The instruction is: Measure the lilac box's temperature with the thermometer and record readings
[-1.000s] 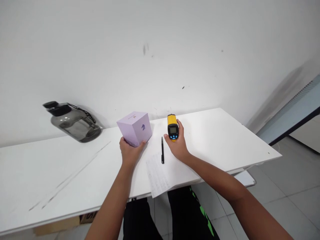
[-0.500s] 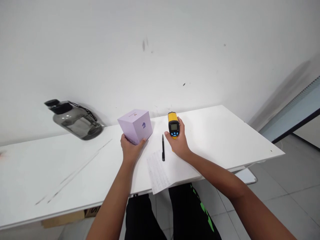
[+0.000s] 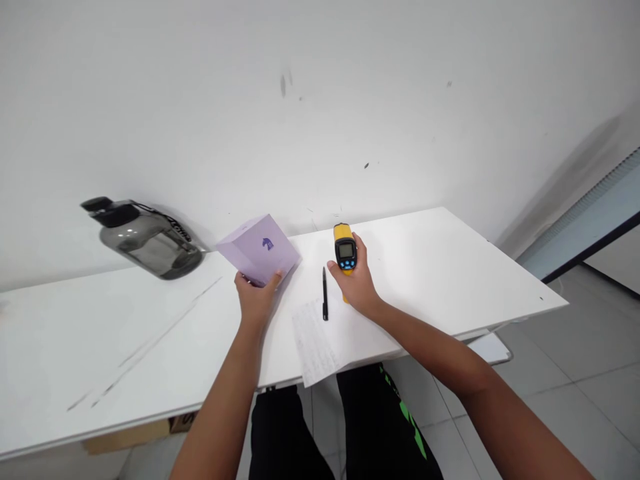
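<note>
My left hand (image 3: pixel 256 300) grips the lower part of a lilac box (image 3: pixel 260 250), thumb on the near right side and fingers at the left. The box is tilted to the left, and a dark purple horse-head logo shows on its face. In my right hand (image 3: pixel 359 283) is a yellow and black infrared thermometer (image 3: pixel 345 250), held upright by its handle, its small screen and blue buttons toward me. Between the hands a black pen (image 3: pixel 325 295) lies on the table. Below it rests a sheet of paper (image 3: pixel 315 343) with faint writing, one corner past the table edge.
A grey see-through water bottle (image 3: pixel 150 240) with a black cap and strap stands at the left near the wall. The white table (image 3: pixel 450 280) runs along the wall and ends at the right. A cardboard box (image 3: pixel 127 437) is below the table at the left.
My left hand has tipped and turned the lilac box to the left, so the logo face now shows more fully. The right hand with the thermometer stays almost in place.
</note>
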`<state>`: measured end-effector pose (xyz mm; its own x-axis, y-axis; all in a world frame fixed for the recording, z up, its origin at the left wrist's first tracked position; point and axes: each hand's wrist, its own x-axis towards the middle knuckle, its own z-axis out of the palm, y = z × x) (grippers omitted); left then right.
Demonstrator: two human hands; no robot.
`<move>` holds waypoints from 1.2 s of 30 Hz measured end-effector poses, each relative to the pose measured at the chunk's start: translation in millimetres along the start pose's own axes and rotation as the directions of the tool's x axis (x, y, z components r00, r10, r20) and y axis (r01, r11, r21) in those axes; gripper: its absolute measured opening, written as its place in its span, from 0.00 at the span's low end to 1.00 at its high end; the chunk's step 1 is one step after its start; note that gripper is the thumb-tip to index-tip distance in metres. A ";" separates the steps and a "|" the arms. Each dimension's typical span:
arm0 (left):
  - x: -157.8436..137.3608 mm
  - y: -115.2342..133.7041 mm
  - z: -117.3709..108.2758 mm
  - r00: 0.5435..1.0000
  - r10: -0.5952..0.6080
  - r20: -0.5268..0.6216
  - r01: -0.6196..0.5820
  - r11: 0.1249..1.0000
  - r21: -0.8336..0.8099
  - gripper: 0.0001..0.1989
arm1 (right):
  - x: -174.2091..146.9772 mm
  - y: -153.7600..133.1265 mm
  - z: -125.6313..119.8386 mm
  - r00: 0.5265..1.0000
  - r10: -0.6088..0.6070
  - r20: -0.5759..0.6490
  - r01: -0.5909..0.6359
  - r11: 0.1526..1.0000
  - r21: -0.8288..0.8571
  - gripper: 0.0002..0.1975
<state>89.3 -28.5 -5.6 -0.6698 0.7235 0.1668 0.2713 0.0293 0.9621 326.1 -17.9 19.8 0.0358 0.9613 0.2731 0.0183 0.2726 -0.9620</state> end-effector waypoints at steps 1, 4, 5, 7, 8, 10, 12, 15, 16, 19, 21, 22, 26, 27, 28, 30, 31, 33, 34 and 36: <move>-0.1 0.0 0.0 1.000 0.001 0.001 -0.001 1.000 -0.005 0.42 | 0.1 0.1 -0.1 1.000 -0.001 0.003 0.001 1.000 0.001 0.45; -0.1 -0.5 -0.2 1.000 0.017 0.013 -0.017 1.000 -0.001 0.43 | 0.2 0.2 -0.4 1.000 -0.005 0.015 0.005 1.000 -0.001 0.46; 0.1 -0.9 -0.4 1.000 0.021 0.017 -0.021 1.000 0.003 0.44 | 0.2 0.2 -0.5 1.000 -0.007 0.016 0.007 1.000 -0.003 0.45; 0.6 -1.7 -0.6 0.999 0.026 0.023 -0.027 1.000 0.007 0.44 | 0.1 0.1 -0.5 1.000 -0.010 0.013 0.010 1.000 -0.007 0.45; 0.8 -2.2 -0.6 0.999 0.028 0.025 -0.028 1.000 0.009 0.44 | 0.0 -0.1 -0.5 1.000 -0.011 0.010 0.011 1.000 -0.009 0.45; 1.2 -3.2 -0.6 0.999 0.034 0.026 -0.034 0.999 0.012 0.44 | -0.1 -0.7 -0.6 1.000 -0.009 0.008 0.009 1.000 -0.005 0.45; 1.7 -4.5 -0.5 0.999 0.047 0.021 -0.048 0.999 0.015 0.43 | -0.3 -1.4 -0.7 1.000 -0.007 0.013 0.007 1.000 -0.002 0.45; 2.4 -6.8 -0.6 0.998 0.067 0.020 -0.068 0.997 0.021 0.43 | -0.4 -1.9 -1.1 1.000 -0.012 0.017 0.012 1.000 -0.013 0.45; 2.6 -7.4 -0.7 0.997 0.071 0.022 -0.072 0.997 0.023 0.43 | -0.4 -1.9 -1.2 1.000 -0.016 0.018 0.016 1.000 -0.019 0.44; 2.7 -8.0 -1.1 0.997 0.067 0.032 -0.068 0.997 0.029 0.43 | -0.4 -1.3 -1.3 0.999 -0.026 0.023 0.027 0.999 -0.031 0.44; 2.7 -7.6 -1.3 0.998 0.052 0.041 -0.054 0.998 0.032 0.44 | -0.3 -1.1 -1.3 0.999 -0.027 0.030 0.028 0.999 -0.034 0.44; 2.6 -7.3 -1.4 0.998 0.047 0.045 -0.048 0.998 0.031 0.44 | -0.2 -1.1 -1.3 0.999 -0.025 0.032 0.026 0.999 -0.034 0.44; 2.3 -5.7 -1.6 0.997 0.048 0.054 -0.049 0.999 0.019 0.44 | -0.1 -1.5 -1.1 0.999 -0.019 0.039 0.019 1.000 -0.016 0.45; 2.2 -5.3 -1.5 0.997 0.048 0.053 -0.050 0.999 0.020 0.44 | -0.2 -1.6 -1.1 0.999 -0.019 0.040 0.019 1.000 -0.010 0.45; 2.0 -4.7 -1.4 0.998 0.048 0.051 -0.049 0.999 0.024 0.43 | -0.2 -1.6 -1.1 0.999 -0.019 0.040 0.019 1.000 -0.006 0.45; 1.5 -3.2 -1.0 0.998 0.042 0.042 -0.043 0.998 0.034 0.43 | -0.1 -1.4 -1.1 0.999 -0.021 0.039 0.021 1.000 -0.008 0.45; 1.2 -2.4 -0.7 0.999 0.038 0.038 -0.039 0.999 0.035 0.43 | 0.1 -1.1 -1.1 0.999 -0.024 0.038 0.024 1.000 -0.014 0.45; 0.8 -1.0 -0.3 0.999 0.033 0.035 -0.034 0.999 0.024 0.43 | 0.6 -0.5 -1.2 0.999 -0.032 0.033 0.033 0.999 -0.027 0.45; 0.6 -0.5 -0.1 0.999 0.033 0.035 -0.034 0.999 0.016 0.43 | 0.9 -0.2 -1.3 0.999 -0.035 0.030 0.035 0.999 -0.032 0.45; 0.4 -0.1 0.0 0.999 0.039 0.036 -0.039 0.999 0.009 0.42 | 1.4 0.0 -1.6 0.999 -0.032 0.030 0.033 0.999 -0.036 0.45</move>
<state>89.0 -28.3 -5.6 -0.6334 0.7486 0.1960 0.3033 0.0072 0.9529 327.8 -16.6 20.1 0.0049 0.9529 0.3031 0.0560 0.3024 -0.9515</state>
